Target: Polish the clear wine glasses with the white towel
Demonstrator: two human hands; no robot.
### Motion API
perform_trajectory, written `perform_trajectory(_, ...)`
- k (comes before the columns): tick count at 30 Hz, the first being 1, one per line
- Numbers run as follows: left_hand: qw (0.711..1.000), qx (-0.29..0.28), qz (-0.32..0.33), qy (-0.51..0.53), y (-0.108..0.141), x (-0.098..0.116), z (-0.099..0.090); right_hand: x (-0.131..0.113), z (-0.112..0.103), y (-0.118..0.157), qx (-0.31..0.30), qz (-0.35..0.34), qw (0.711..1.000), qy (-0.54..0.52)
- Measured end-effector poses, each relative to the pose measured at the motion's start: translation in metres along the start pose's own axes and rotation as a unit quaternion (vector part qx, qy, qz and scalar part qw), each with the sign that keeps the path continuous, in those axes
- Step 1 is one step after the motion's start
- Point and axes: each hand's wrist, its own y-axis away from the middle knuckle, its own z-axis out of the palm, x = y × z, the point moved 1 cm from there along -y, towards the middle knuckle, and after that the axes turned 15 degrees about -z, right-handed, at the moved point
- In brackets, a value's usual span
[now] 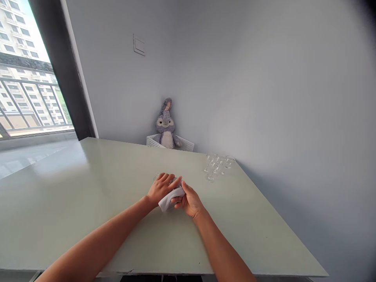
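Left hand (162, 188) and right hand (189, 199) closed together on a clear glass (176, 181), partly wrapped in a soft white cloth (172, 200).
The left curled over the glass while the right pinched the cloth against it. More clear stemmed glasses (217, 166) stood untouched at one o'clock on the pale green worktop (88, 219); a grey plush rabbit (166, 125) sat in a white perforated basket (186, 145) at twelve.

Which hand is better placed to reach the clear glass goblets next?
Your right hand, probably: it is nearer the clear glass goblets, though its fingers hold a white cloth; the left hand lies farther away, over a clear glass.
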Motion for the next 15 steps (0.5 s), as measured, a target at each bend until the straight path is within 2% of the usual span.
perform_trajectory(2, 1.000, 0.001, -0.002, -0.001, 0.000, 0.000, -0.002, 0.003, 0.001, -0.001, -0.002, -0.021, 0.999, 0.027)
perform_trajectory(4, 1.000, -0.006, -0.016, 0.016, -0.001, 0.000, -0.003, 0.003, 0.001, -0.002, -0.034, -0.061, 0.993, 0.095)
perform_trajectory(6, 0.997, -0.034, -0.037, 0.050, -0.002, -0.001, -0.004, 0.000, 0.001, -0.002, -0.076, -0.106, 0.974, 0.183)
perform_trajectory(9, 0.976, -0.142, -0.087, 0.137, -0.004, -0.003, -0.006, -0.012, -0.001, 0.001, -0.144, -0.153, 0.929, 0.304)
perform_trajectory(11, 0.938, -0.245, -0.119, 0.214, -0.005, -0.004, -0.010, -0.020, -0.004, 0.004, -0.181, -0.159, 0.907, 0.345)
perform_trajectory(13, 0.891, -0.334, -0.134, 0.276, -0.007, -0.004, -0.016, -0.025, -0.007, 0.005, -0.198, -0.148, 0.903, 0.350)
perform_trajectory(14, 0.878, -0.355, -0.137, 0.289, -0.008, -0.003, -0.018, -0.025, -0.008, 0.005, -0.195, -0.138, 0.909, 0.343)
perform_trajectory(15, 0.879, -0.354, -0.140, 0.287, -0.009, -0.002, -0.020, -0.024, -0.010, 0.004, -0.183, -0.125, 0.917, 0.332)
